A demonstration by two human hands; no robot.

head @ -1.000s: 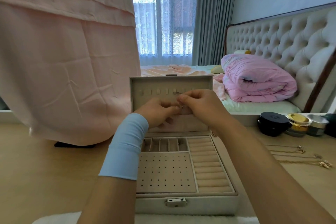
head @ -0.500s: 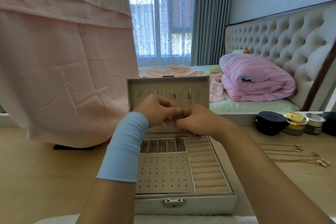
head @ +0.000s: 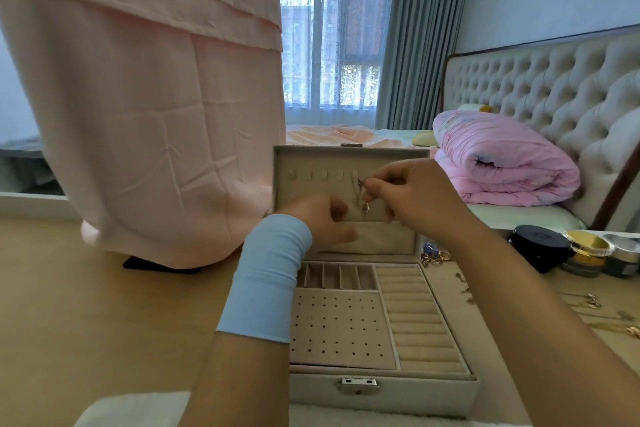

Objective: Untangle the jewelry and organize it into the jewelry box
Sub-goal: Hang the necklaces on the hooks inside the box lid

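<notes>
Jewelry box point(head: 381, 388) sits open on the wooden tabletop point(head: 104, 305) right in front of the person, lid point(head: 346, 154) standing upright at the back. Right hand point(head: 412, 196) is up at the lid's row of hooks point(head: 323, 175), with thumb and fingertips pinched together on a thin necklace point(head: 356, 189). The chain hangs down the lid's lining with a small pendant point(head: 366, 207) dangling just above the fabric pocket point(head: 381, 236).

Left hand point(head: 318, 222), with a light blue wristband point(head: 266, 281), is lower down in front of the lid near the pocket edge. Its fingers are curled, but honestly I can't tell if it's gripping anything.

Inside the base, the narrow slots point(head: 336, 277) at the back, the dotted earring panel point(head: 339, 326) and the ring rolls point(head: 419, 319) on the right all look bare.

More jewelry lies loose on the table to the right of the box: a small cluster point(head: 434, 256) by the hinge corner and some gold chains point(head: 588, 302) further out. Behind those are a black jar point(head: 538, 246) and a gold-lidded jar point(head: 587, 250). A pink cloth point(head: 149, 114) hangs on the left, and there's a rolled pink quilt point(head: 502, 163) on the bed.
</notes>
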